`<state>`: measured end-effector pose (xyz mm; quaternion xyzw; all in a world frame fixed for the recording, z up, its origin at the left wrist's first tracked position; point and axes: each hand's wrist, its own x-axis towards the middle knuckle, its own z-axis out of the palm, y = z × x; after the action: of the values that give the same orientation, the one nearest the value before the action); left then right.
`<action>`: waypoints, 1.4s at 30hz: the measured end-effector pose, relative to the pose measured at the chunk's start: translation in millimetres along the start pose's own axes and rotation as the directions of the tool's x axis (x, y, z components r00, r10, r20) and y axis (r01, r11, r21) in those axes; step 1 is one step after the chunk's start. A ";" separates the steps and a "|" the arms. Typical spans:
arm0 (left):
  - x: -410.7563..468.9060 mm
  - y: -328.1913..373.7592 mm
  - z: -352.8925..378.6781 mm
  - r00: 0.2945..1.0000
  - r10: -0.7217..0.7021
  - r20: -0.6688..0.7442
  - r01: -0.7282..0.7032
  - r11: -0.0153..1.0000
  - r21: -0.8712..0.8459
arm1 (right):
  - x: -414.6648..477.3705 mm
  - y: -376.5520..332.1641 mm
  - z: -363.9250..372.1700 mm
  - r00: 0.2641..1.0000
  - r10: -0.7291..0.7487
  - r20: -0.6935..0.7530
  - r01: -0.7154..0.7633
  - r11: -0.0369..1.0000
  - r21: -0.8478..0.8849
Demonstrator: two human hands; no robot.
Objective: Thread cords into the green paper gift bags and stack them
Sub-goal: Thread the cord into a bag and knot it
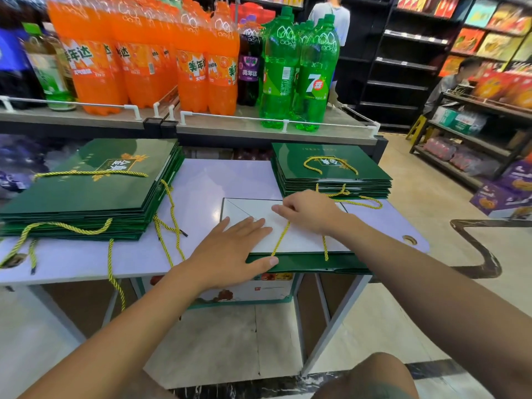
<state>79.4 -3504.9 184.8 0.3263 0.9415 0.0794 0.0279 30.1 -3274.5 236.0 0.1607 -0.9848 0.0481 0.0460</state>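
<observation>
A shop aisle: tall orange and green plastic soda bottles (144, 53) stand on the shelf behind a white folding table (201, 182). Far left of the fingers lies a high stack of flat green paper gift bags (86, 191), already corded. Loose yellow twisted cords (169, 223) trail over the table edge between that stack and the left hand (230, 249).

That hand lies flat, fingers straight and close together, pressing on the flat green bag with its white panel upward (299, 240); the bag's green edge overhangs the near table edge by the thumb. Just right of those fingertips a yellow cord handle (280, 237) runs up the panel into the right hand (311, 211), whose fingers are curled and seem to pinch it (the pinch itself hides under the knuckles). Just beyond the right fingers sits a lower stack of green bags (325, 171).

The risks, as I judge them:
- A hard tug could tear the paper at the hole or pull the cord's end back out.
- If the flat hand eases, the overhanging bag may slide off.
- A sleeve or wrist could snag the dangling cords and drag them down.
</observation>
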 end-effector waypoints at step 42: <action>-1.3 -37.9 -163.1 0.678 -0.393 -0.621 -0.204 0.711 -0.673 | -50.1 4.7 -176.3 0.962 -0.125 -0.242 0.118 0.992 -0.045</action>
<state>40.3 -3556.5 339.3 0.1771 0.7862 0.5480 -0.2239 89.1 -3235.2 405.1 0.2130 -0.9605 0.0496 0.1721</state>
